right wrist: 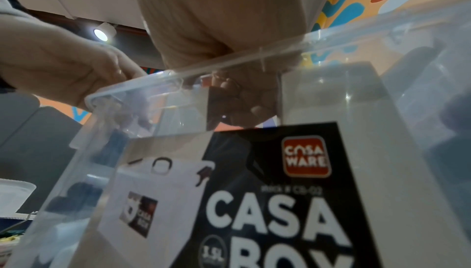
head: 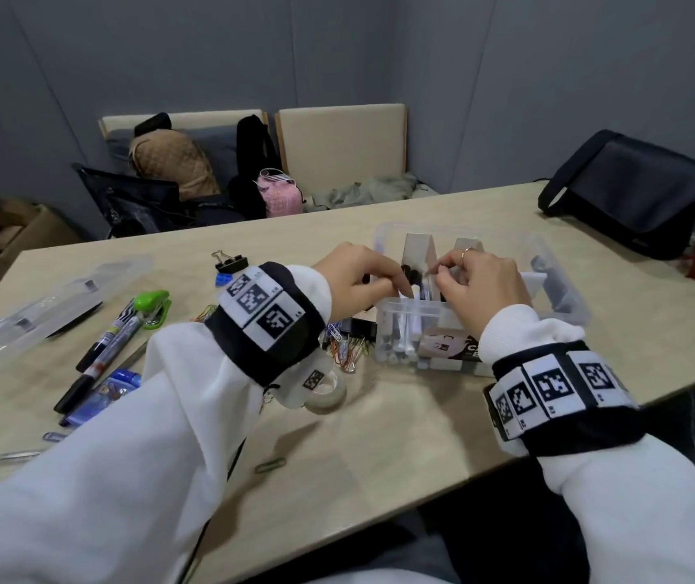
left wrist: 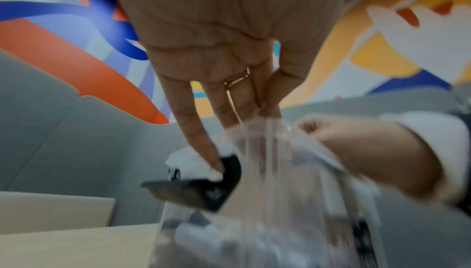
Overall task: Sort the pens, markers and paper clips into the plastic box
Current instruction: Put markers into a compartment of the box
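The clear plastic box (head: 556, 271) with cardboard dividers (head: 417, 250) stands mid-table, and its near wall carries a label (right wrist: 267, 201). Markers (head: 405, 330) stand in its left compartment. My left hand (head: 358, 276) reaches in from the left; its straight fingers (left wrist: 203, 143) touch the marker tops. My right hand (head: 480, 280) hovers over the box with curled fingers (right wrist: 244, 95), pinching a thin pale pen-like thing whose identity is unclear. Loose markers (head: 101, 351), a clear pen (head: 0, 459) and a pile of paper clips (head: 348, 349) lie on the table (head: 379, 448).
A green stapler (head: 154, 307), a binder clip (head: 230, 261), a tape roll (head: 329, 396), a single green paper clip (head: 270, 464) and the clear lid (head: 42, 314) lie to the left. A black bag (head: 632, 191) sits at the far right. Chairs with bags stand behind the table.
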Tool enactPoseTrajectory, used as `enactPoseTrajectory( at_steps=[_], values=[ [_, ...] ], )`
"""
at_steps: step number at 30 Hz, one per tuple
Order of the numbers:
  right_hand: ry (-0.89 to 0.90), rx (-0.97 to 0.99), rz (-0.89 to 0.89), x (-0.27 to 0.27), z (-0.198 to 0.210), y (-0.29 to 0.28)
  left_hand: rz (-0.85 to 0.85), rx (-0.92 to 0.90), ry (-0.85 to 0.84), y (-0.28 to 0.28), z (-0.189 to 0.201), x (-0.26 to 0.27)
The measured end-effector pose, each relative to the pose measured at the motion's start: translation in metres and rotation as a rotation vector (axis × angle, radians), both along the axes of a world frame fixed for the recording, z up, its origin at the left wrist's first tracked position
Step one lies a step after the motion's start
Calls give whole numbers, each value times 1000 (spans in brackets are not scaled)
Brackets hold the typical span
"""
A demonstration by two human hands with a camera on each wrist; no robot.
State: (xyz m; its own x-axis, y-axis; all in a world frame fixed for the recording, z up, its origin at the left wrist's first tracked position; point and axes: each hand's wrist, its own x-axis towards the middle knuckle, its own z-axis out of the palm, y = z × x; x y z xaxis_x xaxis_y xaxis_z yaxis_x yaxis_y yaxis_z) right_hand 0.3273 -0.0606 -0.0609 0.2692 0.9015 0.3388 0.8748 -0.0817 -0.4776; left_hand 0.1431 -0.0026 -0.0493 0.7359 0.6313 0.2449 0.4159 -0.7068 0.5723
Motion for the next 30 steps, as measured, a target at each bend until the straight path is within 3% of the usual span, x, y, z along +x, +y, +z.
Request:
enactPoseTrajectory(
  at_steps=[4, 6, 8, 11, 14, 17, 21, 30],
  values=[
    [-1, -6, -10, 0, -1, 2, 144, -161, -329, 7, 6, -12],
    [-9, 0, -18, 0, -1, 3, 278, -214, -366, 21, 1, -18],
    [-15, 2, -27, -1, -2, 5, 379, -206, -190, 33, -6, -24],
    [-32, -6, -34, -3, -3, 8, 453, -87, 299, 44, -16, -31],
    [-39, 1, -45, -4, -3, 9, 453, -127, 505, 47, -25, -32],
    [-39, 8, -47, -5, -3, 9, 362, -182, 563, 44, -33, -27],
    [-45, 5, -39, -3, -5, 9, 262, -114, 687, 32, -34, -7],
    [-40, 31, -30, -2, -7, 9, 253, 5, 870, 41, -34, 9]
  ],
)
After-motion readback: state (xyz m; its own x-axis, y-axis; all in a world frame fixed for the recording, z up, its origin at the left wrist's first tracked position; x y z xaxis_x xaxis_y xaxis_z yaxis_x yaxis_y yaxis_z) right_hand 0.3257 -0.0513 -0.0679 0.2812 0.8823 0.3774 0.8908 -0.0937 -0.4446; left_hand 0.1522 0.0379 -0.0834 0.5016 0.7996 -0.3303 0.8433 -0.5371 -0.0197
